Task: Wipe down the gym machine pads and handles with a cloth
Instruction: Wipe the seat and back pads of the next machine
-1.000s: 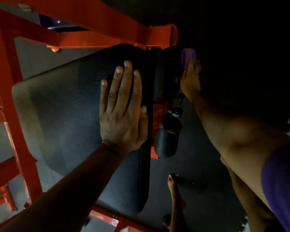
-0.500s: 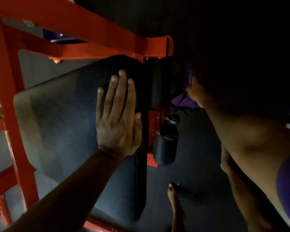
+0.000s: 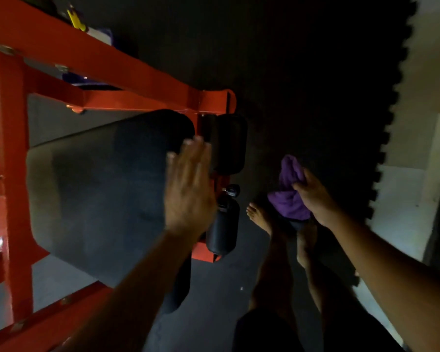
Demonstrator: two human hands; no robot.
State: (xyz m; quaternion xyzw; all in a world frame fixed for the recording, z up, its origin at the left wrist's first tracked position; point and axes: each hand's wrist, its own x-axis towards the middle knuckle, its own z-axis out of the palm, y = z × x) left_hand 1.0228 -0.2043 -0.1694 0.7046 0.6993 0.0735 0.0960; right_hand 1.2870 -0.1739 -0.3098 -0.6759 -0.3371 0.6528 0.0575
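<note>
The dark rubber floor mat [image 3: 302,80] fills most of what I see, its toothed edge running down the right side against paler flooring [image 3: 401,199]. On it stands the orange machine frame [image 3: 127,69], whose bars cross the upper left and run down the left edge. Inside that frame lies the big black pad [image 3: 99,199], tilted, its near end dropping toward my legs. Just past its far right corner is a smaller black pad [image 3: 229,143], and below that a short black roller [image 3: 222,229] on an orange bracket.

My left hand [image 3: 188,194] is over the right edge of the big pad, fingers straight and held close together, pointing away from me; the hand is blurred and I cannot tell whether the palm touches the pad or floats just above it.

My right hand [image 3: 313,196] is well off to the right of the machine, over the mat, with the fingers curled around a bunched purple cloth [image 3: 288,196]. The cloth sticks up above my knuckles and hangs below them, touching no pad.

My bare feet [image 3: 259,217] stand on the mat under the cloth, beside the roller.
</note>
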